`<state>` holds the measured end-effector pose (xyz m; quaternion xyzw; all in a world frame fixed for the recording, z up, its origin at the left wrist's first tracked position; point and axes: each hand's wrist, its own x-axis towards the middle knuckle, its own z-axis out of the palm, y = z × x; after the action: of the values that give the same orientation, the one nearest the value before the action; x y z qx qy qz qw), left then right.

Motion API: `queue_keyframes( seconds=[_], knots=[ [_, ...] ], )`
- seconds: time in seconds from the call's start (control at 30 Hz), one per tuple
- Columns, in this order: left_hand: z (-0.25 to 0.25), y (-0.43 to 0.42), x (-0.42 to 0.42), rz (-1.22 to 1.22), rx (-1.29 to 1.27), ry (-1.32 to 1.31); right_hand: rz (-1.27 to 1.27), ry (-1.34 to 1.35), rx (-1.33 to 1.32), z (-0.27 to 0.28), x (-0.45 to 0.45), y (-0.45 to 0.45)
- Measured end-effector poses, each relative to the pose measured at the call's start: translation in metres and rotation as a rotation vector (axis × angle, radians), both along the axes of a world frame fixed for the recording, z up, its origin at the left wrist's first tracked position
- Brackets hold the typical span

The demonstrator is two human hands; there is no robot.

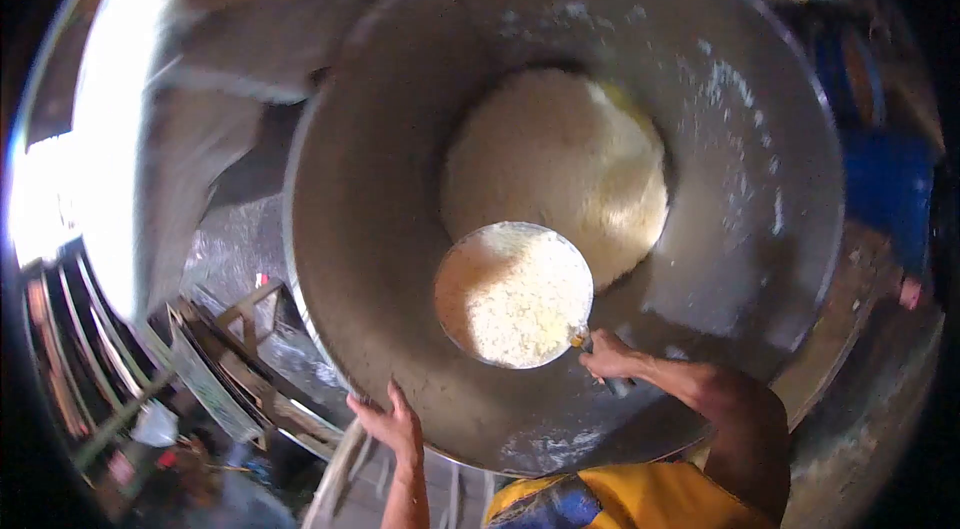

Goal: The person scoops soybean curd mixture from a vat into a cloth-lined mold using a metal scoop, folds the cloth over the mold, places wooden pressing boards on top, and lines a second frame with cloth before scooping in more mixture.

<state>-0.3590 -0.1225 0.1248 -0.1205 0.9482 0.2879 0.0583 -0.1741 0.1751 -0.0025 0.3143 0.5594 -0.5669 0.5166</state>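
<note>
A large round metal vat [370, 229] fills the middle of the view, with a pale, whitish mass [530, 154] at its bottom. My right hand [612, 359] is closed around the dark handle of a round pan [512, 366], held over the near part of the vat. White, crumbly, grainy stuff [515, 294] fills the pan almost to its rim; I cannot tell exactly what it is. At the vat's near left rim is my left hand [390, 426], its fingers spread, with nothing held. Whether it presses on the rim is unclear.
White smears mark the vat's inner right wall. A blue container [885, 194] stands to the right. Outside the vat at left are a wooden frame [250, 369], several slats [85, 339] and grey sheeting [240, 249]. Bright light enters at far left.
</note>
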Motion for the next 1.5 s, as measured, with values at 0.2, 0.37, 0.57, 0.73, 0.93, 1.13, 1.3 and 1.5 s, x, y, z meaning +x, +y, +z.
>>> queue_keyframes(
  seconds=[0.2, 0.37, 0.57, 0.73, 0.93, 1.13, 1.3, 1.5],
  knots=[
    [0.009, -0.024, -0.004, 0.045, 0.378, 0.147, 0.029, -0.015, 0.144, 0.197, -0.070, 0.024],
    [0.035, -0.099, 0.043, 0.150, 0.574, 0.394, 0.346, 0.120, 0.398, 0.313, -0.092, -0.035],
    [0.043, -0.285, 0.215, 0.800, 1.114, 0.600, 0.672, 0.279, 0.382, 0.405, -0.068, -0.191],
    [0.077, -0.401, 0.388, 1.334, 1.786, 1.050, 0.802, 0.203, 0.305, 0.437, -0.004, -0.380],
    [0.122, -0.453, 0.454, 1.120, 2.397, 1.202, 1.265, 0.151, -0.169, 0.406, 0.044, -0.622],
    [0.060, -0.432, 0.438, 1.492, 2.134, 1.361, 1.499, 0.033, -0.484, 0.352, 0.109, -0.800],
    [0.109, -0.441, 0.436, 1.629, 2.106, 1.448, 1.321, 0.036, -0.220, 0.328, 0.135, -0.893],
    [0.102, -0.436, 0.438, 1.673, 2.151, 1.442, 0.582, 1.705, -0.278, 0.312, 0.023, -0.956]
  ],
)
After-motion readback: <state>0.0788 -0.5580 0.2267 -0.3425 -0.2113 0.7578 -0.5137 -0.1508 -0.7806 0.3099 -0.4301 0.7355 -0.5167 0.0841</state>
